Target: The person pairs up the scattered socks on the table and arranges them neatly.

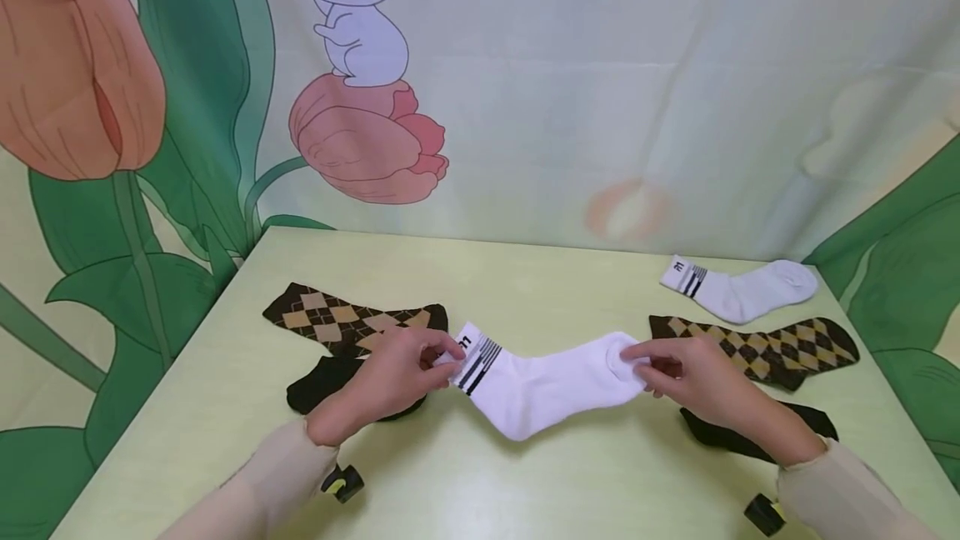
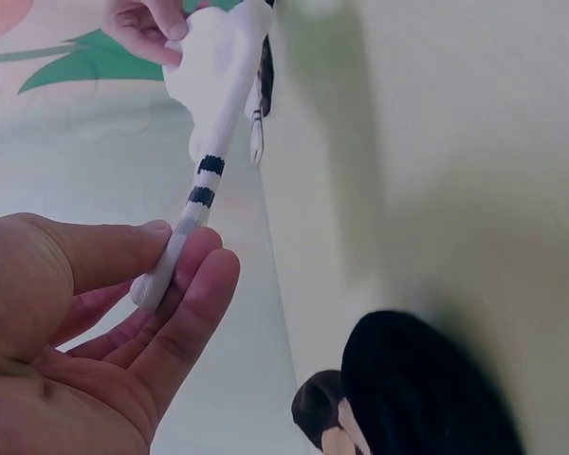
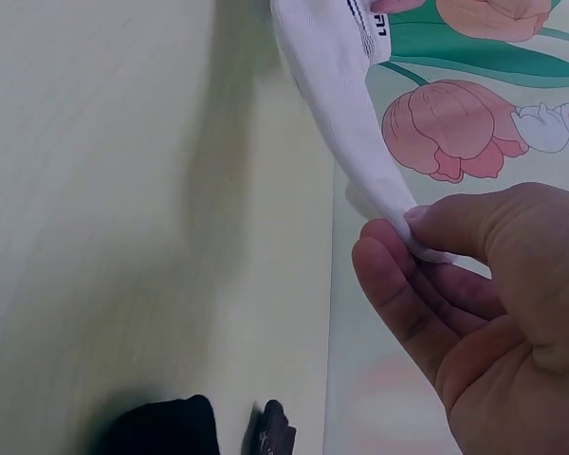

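Note:
A white sock [image 1: 547,386] with dark stripes at its cuff is stretched out above the table between both hands. My left hand [image 1: 396,369] pinches the cuff between thumb and fingers, which the left wrist view shows closely on the white cuff [image 2: 178,248]. At the toe end, my right hand [image 1: 693,373] pinches the fabric; thumb and fingertips meet on the sock's toe [image 3: 398,213] in the right wrist view. The sock's heel sags lowest in the middle.
On the left lie a brown argyle sock [image 1: 345,315] and a black sock [image 1: 318,382]. A matching white sock [image 1: 742,290], another argyle sock [image 1: 772,352] and another black sock [image 1: 806,419] lie on the right. A printed curtain [image 1: 555,107] hangs behind the table [image 1: 540,490].

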A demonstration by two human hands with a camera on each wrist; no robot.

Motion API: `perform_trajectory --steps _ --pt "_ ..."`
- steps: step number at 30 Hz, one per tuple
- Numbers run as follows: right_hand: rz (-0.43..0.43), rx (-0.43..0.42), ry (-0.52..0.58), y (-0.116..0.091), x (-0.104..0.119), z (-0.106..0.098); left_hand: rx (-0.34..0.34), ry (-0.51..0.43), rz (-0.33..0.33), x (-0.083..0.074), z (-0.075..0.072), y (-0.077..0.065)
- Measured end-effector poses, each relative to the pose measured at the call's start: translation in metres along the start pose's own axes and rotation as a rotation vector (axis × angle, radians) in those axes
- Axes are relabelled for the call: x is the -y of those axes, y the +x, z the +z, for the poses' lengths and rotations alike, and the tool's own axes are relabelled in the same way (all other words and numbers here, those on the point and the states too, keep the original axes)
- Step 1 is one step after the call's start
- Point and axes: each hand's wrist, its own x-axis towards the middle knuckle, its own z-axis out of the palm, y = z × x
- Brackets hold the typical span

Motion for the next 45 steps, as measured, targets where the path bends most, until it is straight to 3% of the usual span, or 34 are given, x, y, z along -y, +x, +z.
perform_trajectory --steps 10,17,25,40,45 --pt "0.021 0.018 0.017 -0.02 -0.003 -0.004 0.083 -0.029 -0.007 -0.002 0.012 -0.001" --pt "0.07 0.059 0.023 -0.028 -0.009 0.0 0.121 -0.028 0.027 -0.001 0.018 0.0" --pt "0.059 0.055 0.036 -0.035 -0.012 0.003 0.175 -0.037 -0.017 -0.002 0.023 -0.003" --pt "0.03 0.043 0.016 -0.04 -0.018 0.01 0.182 -0.003 0.052 0.001 0.033 -0.002" --pt "0.01 0.031 -0.024 -0.04 -0.021 0.012 0.188 0.008 0.047 0.001 0.035 -0.002"
